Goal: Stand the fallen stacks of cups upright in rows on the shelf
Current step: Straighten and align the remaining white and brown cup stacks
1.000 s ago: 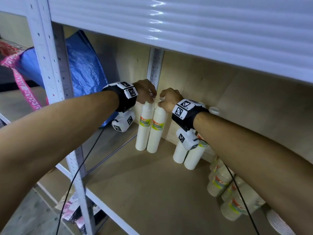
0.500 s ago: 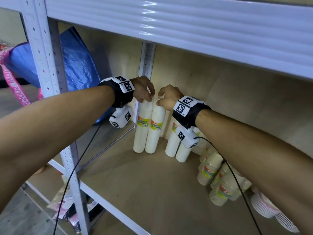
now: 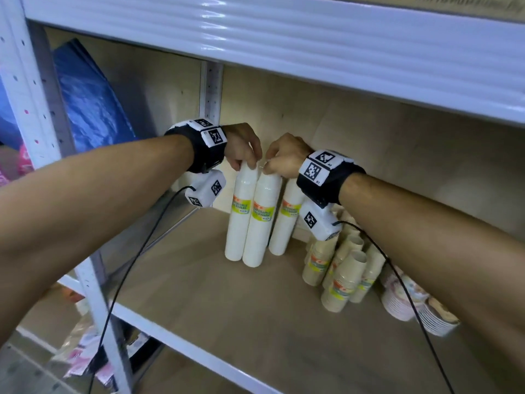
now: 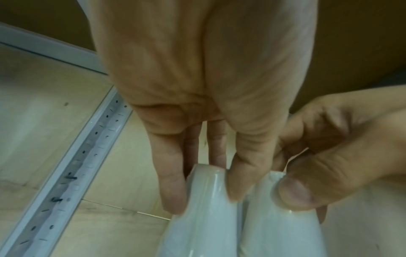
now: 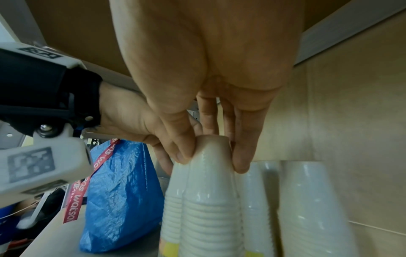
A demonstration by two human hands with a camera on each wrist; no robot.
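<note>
Fingers (image 4: 173, 191) of our left hand (image 3: 241, 146) pinch the top of one white cup stack (image 3: 238, 217); our right hand (image 3: 284, 157) pinches the adjacent white stack (image 3: 260, 223). Both stand upright, touching, near the shelf (image 3: 227, 308) back-left corner. We see bare board toward the front edge; kraft cup stacks (image 3: 341, 268) stand right.

A stockroom or shop storage area. White perforated-steel shelving with pale wooden boards (image 3: 255, 317) holds wrapped, labelled stacks of white disposable cups (image 3: 260, 220) and brown paper cups (image 3: 341, 282); a blue woven plastic bag (image 3: 93, 103) stands beside them.
</note>
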